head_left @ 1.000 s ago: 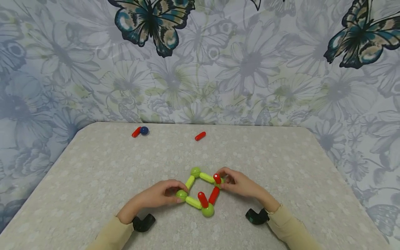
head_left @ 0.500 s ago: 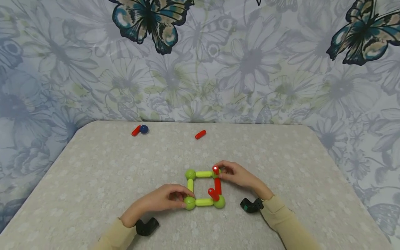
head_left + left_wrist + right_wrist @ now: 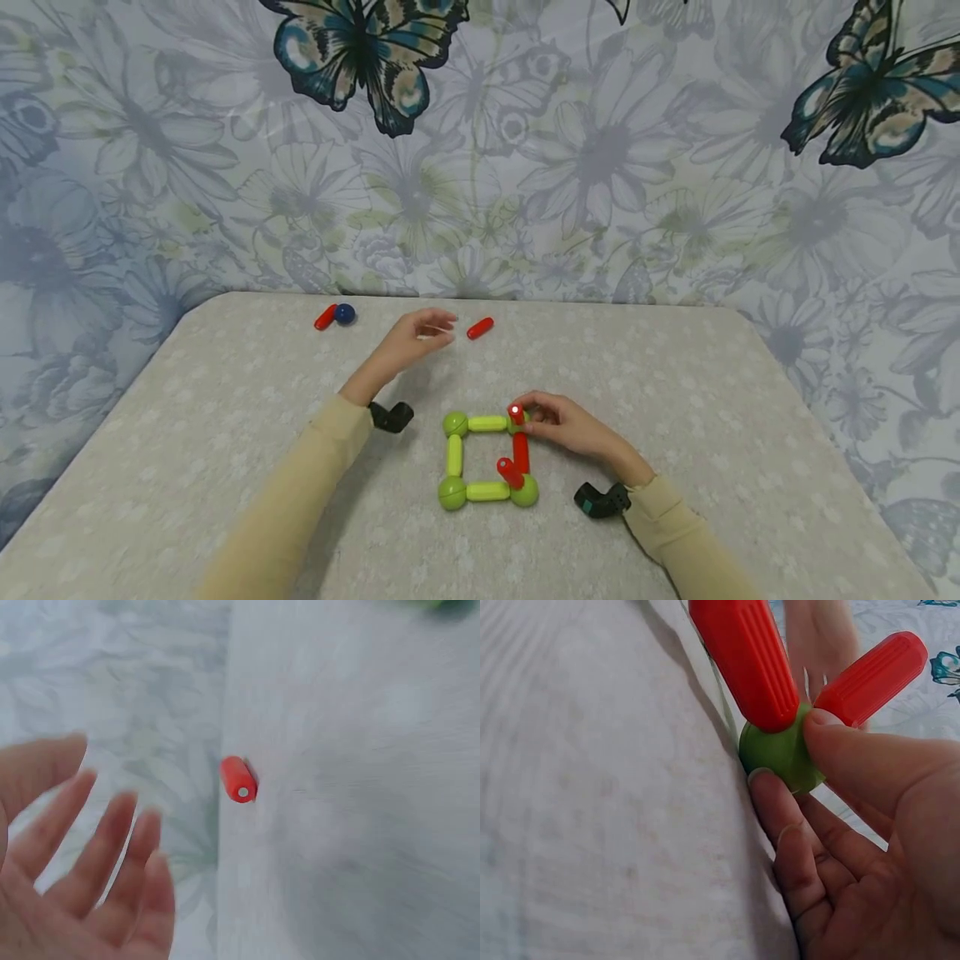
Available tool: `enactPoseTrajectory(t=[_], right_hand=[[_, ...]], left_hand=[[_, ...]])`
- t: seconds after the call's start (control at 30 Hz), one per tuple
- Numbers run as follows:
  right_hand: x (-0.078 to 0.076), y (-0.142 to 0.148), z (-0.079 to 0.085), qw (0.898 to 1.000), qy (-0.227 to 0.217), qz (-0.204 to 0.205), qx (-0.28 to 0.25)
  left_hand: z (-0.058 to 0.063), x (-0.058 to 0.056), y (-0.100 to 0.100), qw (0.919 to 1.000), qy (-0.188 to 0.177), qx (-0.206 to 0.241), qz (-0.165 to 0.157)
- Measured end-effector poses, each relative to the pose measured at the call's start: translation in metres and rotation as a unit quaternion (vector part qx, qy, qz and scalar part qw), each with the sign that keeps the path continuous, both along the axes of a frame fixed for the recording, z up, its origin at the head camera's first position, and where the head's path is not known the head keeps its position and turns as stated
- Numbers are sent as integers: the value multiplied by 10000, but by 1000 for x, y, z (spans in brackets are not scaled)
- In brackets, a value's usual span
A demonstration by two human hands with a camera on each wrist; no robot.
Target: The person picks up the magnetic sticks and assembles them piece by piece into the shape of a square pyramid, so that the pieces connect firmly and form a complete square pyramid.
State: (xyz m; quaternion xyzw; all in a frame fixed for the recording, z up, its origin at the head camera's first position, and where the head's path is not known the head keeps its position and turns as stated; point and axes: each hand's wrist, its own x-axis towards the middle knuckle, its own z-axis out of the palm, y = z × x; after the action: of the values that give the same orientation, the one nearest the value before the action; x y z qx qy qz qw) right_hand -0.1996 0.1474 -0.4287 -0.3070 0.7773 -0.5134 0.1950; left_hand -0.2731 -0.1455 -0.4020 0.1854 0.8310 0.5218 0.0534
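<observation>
A square of magnetic rods and green balls lies on the table, with yellow-green rods (image 3: 487,492) on three sides and a red rod (image 3: 521,452) on the right. Two more red rods rise from its right corner balls, the near one (image 3: 510,472) leaning. My right hand (image 3: 566,427) pinches the far right green ball (image 3: 780,754) between thumb and fingers. Away from the square, my left hand (image 3: 411,340) reaches over the back of the table, fingers spread and holding nothing. Just right of its fingertips lies a loose red rod (image 3: 481,328), which it does not touch.
At the back left, another red rod (image 3: 326,317) lies against a dark blue ball (image 3: 345,314). The table (image 3: 675,367) has a pale patterned cover, and its back edge meets a flowered, butterfly-printed backdrop (image 3: 480,167).
The square has turned until its sides run straight. My left hand has let go of the near left ball and moved forward to the loose red rod. The right hand keeps its hold.
</observation>
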Motion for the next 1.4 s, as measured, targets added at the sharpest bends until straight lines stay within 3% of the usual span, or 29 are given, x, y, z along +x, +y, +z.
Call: enactPoseTrajectory(t=[0.13, 0.27, 0.37, 0.53, 0.67, 0.83, 1.07, 1.23, 1.4], right_hand=[[0, 1, -1, 10000, -32, 23, -63], [-1, 1, -1, 10000, -18, 40, -80], [-1, 2, -1, 10000, -11, 47, -60], [0, -1, -1, 10000, 80, 21, -24], [-1, -2, 1, 9999, 108, 9, -33], [-1, 0, 1, 10000, 24, -2, 24], [0, 0, 0, 10000, -24, -19, 7], [0, 0, 0, 10000, 2, 1, 19], [0, -1, 0, 10000, 65, 9, 14]], left_hand=[[-5, -40, 26, 9976, -116, -204, 647], [-15, -61, 47, 9936, -482, -593, 830], [-22, -68, 59, 9880, -424, -1225, 844], [-30, -69, 60, 9688, 188, -2316, 864], [-26, -64, 54, 9597, 323, -2679, 790], [-23, -50, 39, 9646, 127, -2557, 637], [-13, -14, 15, 9805, -228, -1853, 620], [-8, 23, 0, 9959, -511, -649, 365], [-6, 70, -4, 9928, -1087, 469, -157]])
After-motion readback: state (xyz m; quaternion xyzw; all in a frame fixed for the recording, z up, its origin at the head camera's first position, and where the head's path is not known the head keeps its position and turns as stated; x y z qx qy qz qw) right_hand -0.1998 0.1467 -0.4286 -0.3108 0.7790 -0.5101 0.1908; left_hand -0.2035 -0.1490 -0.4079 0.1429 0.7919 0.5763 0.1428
